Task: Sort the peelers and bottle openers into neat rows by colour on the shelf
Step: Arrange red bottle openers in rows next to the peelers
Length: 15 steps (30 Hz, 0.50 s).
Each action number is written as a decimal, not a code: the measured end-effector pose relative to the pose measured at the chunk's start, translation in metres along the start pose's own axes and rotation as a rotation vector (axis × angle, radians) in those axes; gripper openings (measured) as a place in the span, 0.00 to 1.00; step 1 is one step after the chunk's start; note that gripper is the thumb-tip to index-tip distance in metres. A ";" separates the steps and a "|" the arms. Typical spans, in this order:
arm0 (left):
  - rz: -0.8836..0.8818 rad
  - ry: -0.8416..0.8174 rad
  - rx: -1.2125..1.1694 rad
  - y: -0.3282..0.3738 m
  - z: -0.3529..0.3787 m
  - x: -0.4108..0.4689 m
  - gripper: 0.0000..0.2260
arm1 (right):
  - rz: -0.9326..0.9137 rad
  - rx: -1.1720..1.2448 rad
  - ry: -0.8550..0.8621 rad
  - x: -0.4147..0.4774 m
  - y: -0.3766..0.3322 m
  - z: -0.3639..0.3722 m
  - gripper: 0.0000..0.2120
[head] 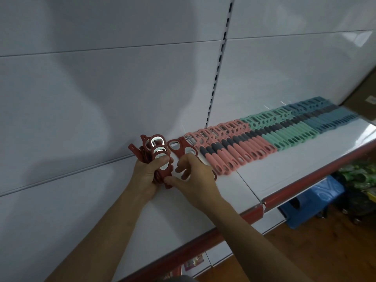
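Person's got their left hand (149, 176) wrapped tight round a fat bunch of dark red plastic bottle openers with shiny metal inserts (157, 151), held up right at the white back panel (122, 78). The right hand (196, 178) has curled fingers and pinches the bunch's lower edge with thumb and fingertip. One loose dark red opener (176, 149) lies flat on the white shelf (264, 174), just beside the start of the row of pink peelers with grey grips (230, 151). After that it's the mint green row (284, 131), then the blue row (325, 117), packed edge to edge, running toward a brown cardboard box (364, 98). In front of the rows there's a strip of bare shelf out to the red front lip (305, 180).
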State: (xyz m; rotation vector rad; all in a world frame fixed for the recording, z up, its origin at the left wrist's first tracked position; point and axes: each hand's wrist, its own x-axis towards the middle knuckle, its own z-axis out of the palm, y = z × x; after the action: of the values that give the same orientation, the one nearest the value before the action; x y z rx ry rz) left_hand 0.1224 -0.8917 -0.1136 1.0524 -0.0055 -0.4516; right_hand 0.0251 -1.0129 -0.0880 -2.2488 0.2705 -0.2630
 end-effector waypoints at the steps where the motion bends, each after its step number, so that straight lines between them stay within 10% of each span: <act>1: 0.009 0.004 -0.013 0.001 0.000 0.000 0.12 | 0.038 0.037 -0.001 0.004 -0.003 0.005 0.17; 15: -0.096 0.050 -0.069 0.005 0.003 -0.001 0.15 | 0.099 -0.082 0.230 -0.021 0.028 -0.008 0.06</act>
State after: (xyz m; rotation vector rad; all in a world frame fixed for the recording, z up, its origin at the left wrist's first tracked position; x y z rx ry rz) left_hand 0.1227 -0.8924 -0.1077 0.9990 0.1047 -0.5086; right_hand 0.0003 -1.0304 -0.1066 -2.2784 0.5211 -0.4663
